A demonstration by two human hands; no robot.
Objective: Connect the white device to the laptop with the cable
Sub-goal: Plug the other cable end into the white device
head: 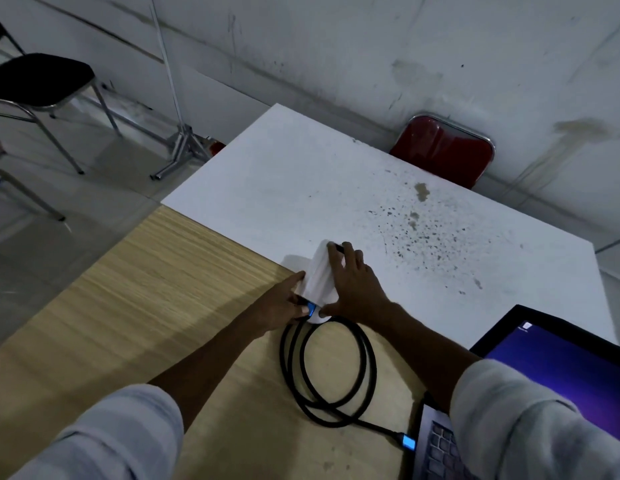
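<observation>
Two hands at work on the white device (319,271), standing tilted at the seam where the wooden desk (135,289) meets the white desk (301,174). Right hand (353,282) spread over the device's far side, fingers reaching past its top, steadying it. Left hand (280,306) pinched on the blue-lit plug (311,309) at the device's near lower edge; impossible to tell whether already seated or only pressed against the port, the socket being hidden behind fingers. Black cable (329,372) looped in loose coils on the wooden desk just below the hands. Other blue-lit plug (409,442) lying right beside the left edge of the laptop (440,441), at the bottom right with its screen lit; hard to say if plugged in or merely touching the side. Likely troubles from here: plug offered skew or upside down, then forced, bending the socket; device tipping or sliding across the seam if the steadying grip loosens while pushing. Coils tightening when the cable is drawn, tugging the laptop end loose or dragging the light device off its footing. Dim light and covering fingers making the port hard to see, so a false seat quite possible. Worth checking both ends by a gentle push afterwards.
</observation>
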